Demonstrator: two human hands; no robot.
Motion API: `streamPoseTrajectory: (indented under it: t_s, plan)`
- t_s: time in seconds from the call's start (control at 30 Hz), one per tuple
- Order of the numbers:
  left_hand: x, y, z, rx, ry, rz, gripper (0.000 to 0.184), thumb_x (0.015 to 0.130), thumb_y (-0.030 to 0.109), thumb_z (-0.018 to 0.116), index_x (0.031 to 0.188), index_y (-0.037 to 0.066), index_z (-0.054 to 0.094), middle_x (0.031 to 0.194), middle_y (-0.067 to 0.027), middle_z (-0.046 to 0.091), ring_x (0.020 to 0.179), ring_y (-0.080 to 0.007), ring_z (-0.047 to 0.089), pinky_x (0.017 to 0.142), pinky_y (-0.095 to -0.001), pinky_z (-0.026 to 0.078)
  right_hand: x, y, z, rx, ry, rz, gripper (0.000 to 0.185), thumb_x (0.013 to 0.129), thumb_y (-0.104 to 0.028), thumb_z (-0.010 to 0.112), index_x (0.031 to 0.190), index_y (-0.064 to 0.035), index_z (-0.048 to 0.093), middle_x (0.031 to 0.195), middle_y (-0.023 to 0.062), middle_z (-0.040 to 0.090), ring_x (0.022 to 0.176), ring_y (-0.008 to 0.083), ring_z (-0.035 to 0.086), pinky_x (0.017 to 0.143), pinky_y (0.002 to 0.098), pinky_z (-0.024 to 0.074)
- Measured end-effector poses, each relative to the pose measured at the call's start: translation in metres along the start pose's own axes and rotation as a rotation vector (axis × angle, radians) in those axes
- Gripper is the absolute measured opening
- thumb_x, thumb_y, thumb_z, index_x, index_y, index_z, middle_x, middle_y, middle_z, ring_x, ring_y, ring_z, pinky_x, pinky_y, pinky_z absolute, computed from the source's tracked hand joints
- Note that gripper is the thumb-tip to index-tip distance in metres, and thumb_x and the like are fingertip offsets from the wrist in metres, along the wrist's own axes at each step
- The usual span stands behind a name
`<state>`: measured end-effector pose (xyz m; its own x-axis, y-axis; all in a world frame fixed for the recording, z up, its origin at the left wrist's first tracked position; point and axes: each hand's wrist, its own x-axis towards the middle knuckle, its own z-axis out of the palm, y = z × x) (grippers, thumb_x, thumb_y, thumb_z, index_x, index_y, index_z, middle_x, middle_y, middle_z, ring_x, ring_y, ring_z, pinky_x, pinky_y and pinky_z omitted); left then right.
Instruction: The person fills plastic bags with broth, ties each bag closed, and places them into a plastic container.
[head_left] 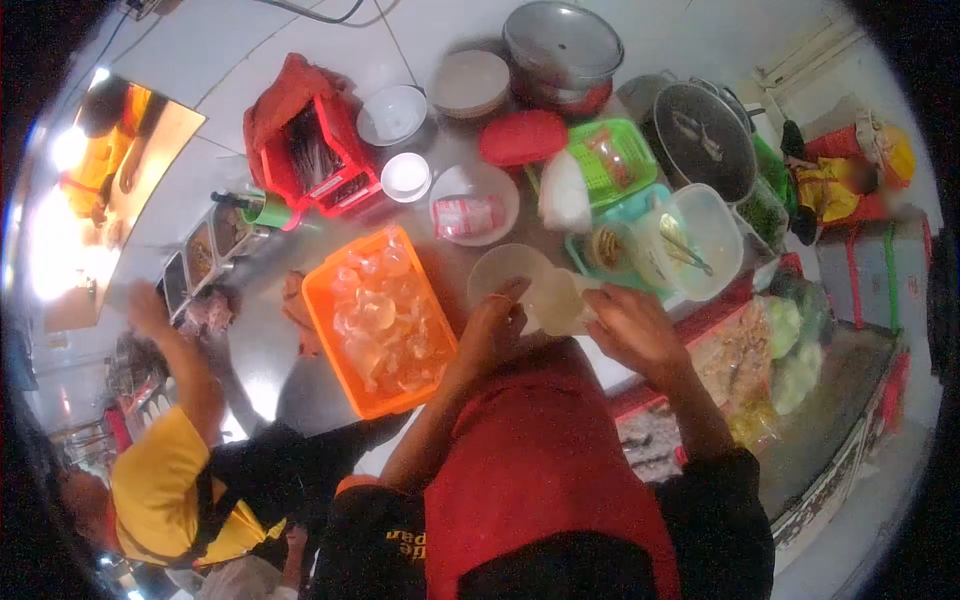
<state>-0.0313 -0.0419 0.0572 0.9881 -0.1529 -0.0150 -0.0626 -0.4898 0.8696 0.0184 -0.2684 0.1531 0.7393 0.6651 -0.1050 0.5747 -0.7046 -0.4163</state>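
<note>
A pale, translucent plastic bag (556,304) is stretched between my two hands, just above my apron. My left hand (497,325) has its fingers curled in and pinches the bag's left side. On the other side, the closed fingers of my right hand (637,328) grip its edge. Right behind the bag sits a round, pale bowl (497,268) on the metal table. Left of my left hand is an orange basket (347,398) filled with several tied clear bags (376,311). What the bag contains, if anything, is too blurred to tell.
Behind stand a red crate (345,187), white bowls (394,115), a plate with a packet (469,215), a green basket (613,160) and a large pot (704,140). A clear tub (712,240) with tongs is at right. A co-worker in yellow (160,480) reaches at left.
</note>
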Motion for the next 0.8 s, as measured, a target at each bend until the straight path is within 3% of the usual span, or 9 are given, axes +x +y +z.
streamPoseTrajectory:
  t_s: [0.07, 0.17, 0.27, 0.37, 0.53, 0.67, 0.8]
  plan:
    - [0.0, 0.008, -0.001, 0.057, 0.057, -0.007, 0.058, 0.072, 0.017, 0.071, 0.122, -0.006, 0.052, 0.113, -0.0274, 0.057, 0.091, -0.04, 0.061, 0.086, -0.0416, 0.047, 0.008, -0.007, -0.009, -0.001, -0.162, 0.111, 0.035, 0.081, -0.019, 0.062, 0.113, -0.0061, 0.057, 0.108, 0.0167, 0.058, 0.1, 0.0354, 0.057, 0.086, 0.0475, 0.0431]
    - [0.0, 0.002, 0.001, -0.026, 0.08, -0.073, 0.054, 0.073, 0.016, 0.069, 0.12, -0.006, 0.054, 0.111, -0.0265, 0.059, 0.085, -0.0373, 0.062, 0.081, -0.0405, 0.048, 0.007, -0.004, -0.005, 0.001, -0.11, 0.055, 0.035, 0.082, -0.019, 0.061, 0.114, -0.0057, 0.056, 0.107, 0.0153, 0.059, 0.099, 0.0353, 0.057, 0.083, 0.0468, 0.0438]
    - [0.005, 0.025, -0.015, 0.019, -0.078, -0.167, 0.056, 0.071, 0.018, 0.072, 0.119, -0.006, 0.055, 0.112, -0.0259, 0.06, 0.083, -0.0336, 0.063, 0.076, -0.0389, 0.05, 0.01, -0.004, -0.004, 0.001, -0.004, -0.056, 0.022, 0.08, -0.014, 0.055, 0.098, -0.0022, 0.055, 0.091, 0.0184, 0.06, 0.088, 0.0368, 0.06, 0.075, 0.0487, 0.0481]
    - [0.001, -0.006, 0.002, 0.024, 0.05, -0.09, 0.061, 0.067, 0.02, 0.076, 0.118, -0.006, 0.055, 0.11, -0.0256, 0.06, 0.082, -0.0317, 0.063, 0.073, -0.0376, 0.05, 0.015, -0.009, -0.01, -0.04, -0.203, 0.052, 0.035, 0.081, -0.02, 0.062, 0.112, -0.0046, 0.057, 0.101, 0.0152, 0.06, 0.093, 0.0348, 0.059, 0.079, 0.046, 0.0452]
    - [0.008, 0.034, -0.022, -0.044, -0.079, -0.274, 0.06, 0.065, 0.023, 0.078, 0.113, -0.007, 0.058, 0.117, -0.0266, 0.058, 0.082, -0.0287, 0.064, 0.073, -0.0356, 0.05, 0.019, -0.007, -0.005, -0.033, -0.177, 0.034, 0.03, 0.079, -0.02, 0.063, 0.105, -0.0053, 0.057, 0.093, 0.0142, 0.059, 0.087, 0.0344, 0.059, 0.076, 0.0469, 0.0453]
    - [0.0, 0.001, -0.003, -0.015, 0.097, -0.11, 0.052, 0.069, 0.02, 0.075, 0.11, -0.007, 0.059, 0.115, -0.0257, 0.059, 0.08, -0.0269, 0.065, 0.072, -0.0354, 0.05, 0.019, -0.006, -0.001, -0.036, -0.067, -0.047, 0.027, 0.078, -0.019, 0.062, 0.101, -0.0058, 0.055, 0.089, 0.013, 0.058, 0.084, 0.034, 0.059, 0.073, 0.0474, 0.0452]
    - [0.003, 0.012, -0.012, 0.104, -0.007, -0.17, 0.041, 0.075, 0.01, 0.063, 0.113, -0.006, 0.059, 0.099, -0.0247, 0.063, 0.075, -0.0265, 0.064, 0.069, -0.0356, 0.05, 0.022, -0.011, -0.002, -0.074, -0.124, -0.009, 0.03, 0.079, -0.02, 0.062, 0.104, -0.0059, 0.054, 0.093, 0.0131, 0.059, 0.086, 0.0338, 0.059, 0.073, 0.047, 0.0448]
